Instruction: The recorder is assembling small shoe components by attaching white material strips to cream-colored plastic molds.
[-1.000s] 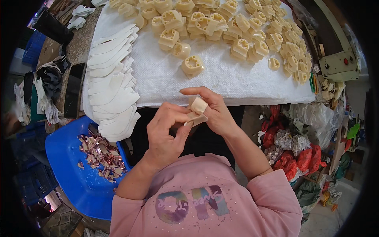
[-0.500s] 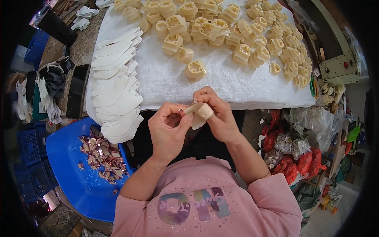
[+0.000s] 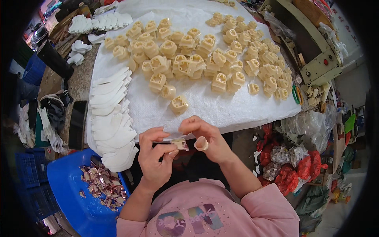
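Observation:
My left hand [image 3: 156, 156] is pinching a small piece with a cream face and a shiny pink-purple edge [image 3: 180, 144] between its thumb and fingers. My right hand [image 3: 213, 142] is just to the right, apart from that piece. A cream cup-like cap [image 3: 201, 143] shows at its thumb and appears to sit over the tip. Its fingers are loosely bent and away from the thumb, with nothing seen between them. Nearest beyond the hands, a cream block with holes in its top [image 3: 179, 105] stands on the white woven cloth [image 3: 244, 112].
Many similar cream blocks [image 3: 189, 65] cover the cloth's far part. White flat curved pieces [image 3: 112, 122] overlap along its left side. A blue tub [image 3: 67, 189] at lower left holds shiny scraps [image 3: 103, 185]. Crumpled plastic bags [image 3: 292, 158] and a pale machine [image 3: 321, 65] stand right.
The view has shifted, so everything sits lower in it. My hands have parted: the shiny-edged piece stays in my left hand, and my right fingers have come away from it.

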The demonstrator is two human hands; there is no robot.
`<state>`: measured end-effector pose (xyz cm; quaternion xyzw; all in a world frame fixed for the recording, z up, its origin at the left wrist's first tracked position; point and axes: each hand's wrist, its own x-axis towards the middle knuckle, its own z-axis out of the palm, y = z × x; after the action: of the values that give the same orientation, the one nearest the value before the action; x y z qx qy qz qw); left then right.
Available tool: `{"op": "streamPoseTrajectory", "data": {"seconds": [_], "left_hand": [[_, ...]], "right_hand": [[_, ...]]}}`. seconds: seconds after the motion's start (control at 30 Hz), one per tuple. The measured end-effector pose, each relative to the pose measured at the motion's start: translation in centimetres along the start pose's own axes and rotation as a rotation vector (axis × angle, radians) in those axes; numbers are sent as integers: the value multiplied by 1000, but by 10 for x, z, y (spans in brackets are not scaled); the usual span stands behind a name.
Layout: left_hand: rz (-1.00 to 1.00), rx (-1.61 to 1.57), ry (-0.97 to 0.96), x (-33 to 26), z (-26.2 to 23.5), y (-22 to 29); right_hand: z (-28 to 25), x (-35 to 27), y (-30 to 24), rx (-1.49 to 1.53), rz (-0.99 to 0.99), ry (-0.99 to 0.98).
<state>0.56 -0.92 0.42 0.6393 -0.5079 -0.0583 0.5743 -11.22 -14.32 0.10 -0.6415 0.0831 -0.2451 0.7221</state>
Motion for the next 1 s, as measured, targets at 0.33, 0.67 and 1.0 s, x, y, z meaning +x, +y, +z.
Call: {"op": "streamPoseTrajectory", "data": {"seconds": [0.33, 0.67, 1.0], "left_hand": [[-166, -384, -55, -7, -8, 13], [-535, -739, -174, -11, 10, 5], [-358, -484, -94, -14, 22, 23]], "right_hand": [[-8, 9, -16, -457, -244, -40], [9, -3, 6, -509, -327, 5], [14, 7, 2, 338, 446, -233]]}}
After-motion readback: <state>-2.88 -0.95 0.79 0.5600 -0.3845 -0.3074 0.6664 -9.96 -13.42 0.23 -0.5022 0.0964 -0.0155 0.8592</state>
